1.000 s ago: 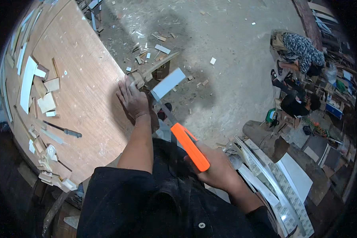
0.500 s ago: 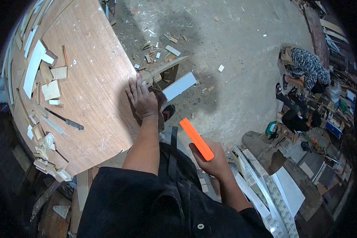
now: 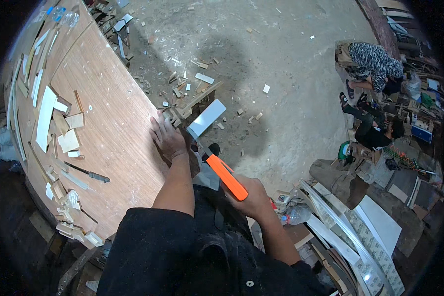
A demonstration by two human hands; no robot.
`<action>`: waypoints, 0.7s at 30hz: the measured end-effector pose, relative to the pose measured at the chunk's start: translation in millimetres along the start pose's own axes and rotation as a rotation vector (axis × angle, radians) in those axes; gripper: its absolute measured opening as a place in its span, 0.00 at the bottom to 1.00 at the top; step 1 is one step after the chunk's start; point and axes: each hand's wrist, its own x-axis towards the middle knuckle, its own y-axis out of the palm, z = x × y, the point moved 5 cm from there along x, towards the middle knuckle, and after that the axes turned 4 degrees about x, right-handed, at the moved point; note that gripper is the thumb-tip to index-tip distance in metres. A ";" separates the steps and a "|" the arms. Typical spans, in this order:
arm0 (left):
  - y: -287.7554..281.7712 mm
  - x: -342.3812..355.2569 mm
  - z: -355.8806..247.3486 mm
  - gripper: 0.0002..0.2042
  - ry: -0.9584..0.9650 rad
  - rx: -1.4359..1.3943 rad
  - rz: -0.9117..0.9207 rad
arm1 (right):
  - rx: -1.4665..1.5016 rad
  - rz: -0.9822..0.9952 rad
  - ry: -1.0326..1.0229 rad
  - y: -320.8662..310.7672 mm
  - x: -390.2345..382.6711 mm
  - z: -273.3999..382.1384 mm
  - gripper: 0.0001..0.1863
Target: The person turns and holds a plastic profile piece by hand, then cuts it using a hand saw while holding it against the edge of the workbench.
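Note:
My right hand point(image 3: 252, 195) is closed around the orange handle of a handsaw point(image 3: 226, 176). Seen nearly edge-on, its thin blade runs up toward the near end of a white-faced board point(image 3: 207, 118). That board juts out past the corner of the wooden table point(image 3: 118, 128). At this corner my left hand point(image 3: 169, 140) lies with fingers stretched out, pressing down beside the board's end. What its palm touches is partly hidden. Just beyond the fingertips, a bare wooden strip point(image 3: 203, 95) also sticks out over the floor.
On the table's left lie white and bare wood offcuts point(image 3: 69, 140) and a dark-handled tool point(image 3: 96, 176). Scraps litter the concrete floor point(image 3: 291, 118). Long white panels point(image 3: 350, 237) lean at the lower right, near a plastic bottle point(image 3: 297, 215). Two people point(image 3: 375, 66) sit at far right.
The saw and my right hand have moved down and left, the handle staying in my grip. My view has shifted, and my left hand stays at the table corner.

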 end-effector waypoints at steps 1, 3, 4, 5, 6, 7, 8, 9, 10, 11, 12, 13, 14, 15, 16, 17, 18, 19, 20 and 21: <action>4.3 -2.1 4.0 0.13 -0.003 0.011 0.001 | 0.014 0.020 0.003 1.3 1.5 -1.5 0.11; 3.3 -2.4 6.5 0.13 -0.006 0.025 -0.005 | 0.004 0.027 0.005 -0.3 2.8 1.4 0.11; 1.3 -2.4 4.1 0.14 -0.009 -0.009 0.021 | -0.011 0.034 0.011 -1.0 2.1 2.6 0.11; -0.5 -2.7 1.8 0.15 -0.014 -0.042 0.048 | -0.008 0.036 0.004 -1.2 1.4 2.8 0.11; -4.6 -1.5 0.7 0.15 -0.017 -0.036 0.038 | 0.007 0.032 0.010 -0.7 0.5 2.8 0.11; -7.6 -0.2 -1.5 0.16 -0.015 -0.085 0.025 | 0.022 0.030 0.015 0.2 -0.9 2.5 0.12; -10.7 1.0 -3.8 0.16 -0.013 -0.134 0.011 | 0.023 0.036 0.002 2.1 -3.1 2.1 0.12; -10.9 3.2 -4.5 0.21 -0.011 -0.211 0.001 | 0.043 0.024 -0.017 3.9 -4.3 1.8 0.12; -9.9 2.4 -2.1 0.21 -0.015 -0.228 -0.012 | 0.061 0.013 -0.035 5.4 -5.8 2.2 0.12; -10.2 1.9 0.5 0.21 -0.023 -0.231 -0.011 | 0.072 0.030 -0.026 8.0 -7.6 2.5 0.13; -11.5 2.3 -1.8 0.20 -0.026 -0.242 -0.005 | 0.066 0.030 -0.038 8.0 -8.2 4.7 0.13; -12.8 0.4 -3.0 0.17 -0.043 -0.243 0.017 | 0.071 0.024 -0.038 7.7 -8.9 6.5 0.13; -16.3 0.7 -0.6 0.17 -0.050 -0.248 0.006 | 0.075 0.018 -0.037 7.8 -9.6 8.5 0.13; -17.0 0.7 -1.2 0.16 0.001 -0.249 0.044 | 0.067 0.018 -0.049 8.7 -10.7 10.9 0.13; -17.4 -0.1 -1.8 0.14 0.051 -0.250 0.082 | 0.074 0.027 -0.042 10.9 -12.1 11.6 0.13; -20.7 -1.8 -0.6 0.13 0.072 -0.232 0.058 | 0.081 0.037 -0.034 13.7 -13.4 11.6 0.13; -22.1 -1.0 0.1 0.13 0.063 -0.239 0.047 | 0.069 0.037 -0.045 16.8 -15.0 11.3 0.13; -25.3 -0.4 0.2 0.12 0.064 -0.228 -0.009 | 0.063 0.036 -0.044 21.5 -16.6 8.5 0.14; -27.9 -0.2 -0.5 0.12 0.065 -0.215 -0.063 | 0.056 0.034 -0.042 24.8 -18.1 7.0 0.15; -27.0 0.3 -1.7 0.12 0.054 -0.220 -0.072 | 0.043 0.058 -0.011 28.5 -19.0 6.2 0.15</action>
